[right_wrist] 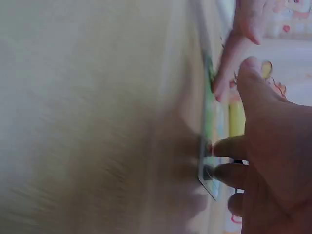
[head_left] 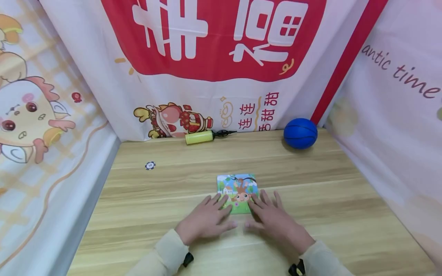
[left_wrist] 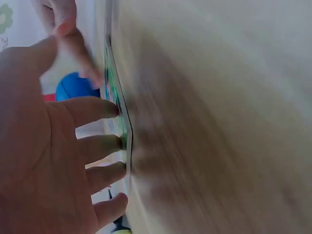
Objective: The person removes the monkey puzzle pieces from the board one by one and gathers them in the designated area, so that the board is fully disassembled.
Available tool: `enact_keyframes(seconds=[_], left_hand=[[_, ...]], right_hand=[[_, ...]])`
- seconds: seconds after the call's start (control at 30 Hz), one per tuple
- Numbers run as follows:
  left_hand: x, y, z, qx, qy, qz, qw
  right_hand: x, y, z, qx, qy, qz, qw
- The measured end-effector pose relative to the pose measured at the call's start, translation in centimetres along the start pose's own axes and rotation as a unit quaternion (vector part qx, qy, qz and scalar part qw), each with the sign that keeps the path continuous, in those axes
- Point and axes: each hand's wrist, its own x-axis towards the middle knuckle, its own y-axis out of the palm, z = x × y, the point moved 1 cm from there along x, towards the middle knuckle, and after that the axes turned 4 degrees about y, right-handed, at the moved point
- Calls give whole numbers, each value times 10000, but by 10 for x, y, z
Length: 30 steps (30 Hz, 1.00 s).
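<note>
A thin square picture board (head_left: pixel 241 182), printed with a hanging monkey, a house and trees, lies flat on the wooden table. My left hand (head_left: pixel 208 218) is at its near left corner, fingers spread and fairly straight. In the left wrist view, fingertips of that left hand (left_wrist: pixel 48 151) touch the board's edge and face. My right hand (head_left: pixel 274 222) is at the near right side, fingers extended. Two fingertips of the right hand (right_wrist: pixel 278 156) rest on the board (right_wrist: pixel 208 114) in the right wrist view. Both thumbs stand apart from it, pointing inward.
A blue ball (head_left: pixel 300 133) sits at the table's back right corner. Along the back edge lies a yellow hand pump (head_left: pixel 200 137) with a black nozzle. A round chip (head_left: pixel 150 165) lies left on the table (head_left: pixel 138 214). Printed cloths hang behind and on both sides.
</note>
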Motion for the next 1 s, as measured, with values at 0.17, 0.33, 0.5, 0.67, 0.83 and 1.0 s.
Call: enact_keyframes(seconds=[0.17, 0.33, 0.5, 0.67, 0.83, 1.0], left_hand=[[-25, 0, -19, 126, -3, 206, 9997], [-37, -1, -31, 310, 34, 168, 9994], [-30, 1, -33, 343, 90, -226, 9991], [-11, 2, -31, 265, -21, -333, 9991], [0, 14, -33, 207, -298, 119, 9993], [3, 14, -33, 318, -285, -14, 9991]], right_hand=[[-30, 15, 12, 87, -304, 255, 9992], [-44, 17, 17, 194, -402, 270, 9986], [-25, -3, 11, 619, -374, 81, 9973], [25, -17, -5, 486, -313, -486, 9971], [61, -8, -14, 70, -611, -532, 9967], [71, -9, -11, -152, -597, -653, 9960]])
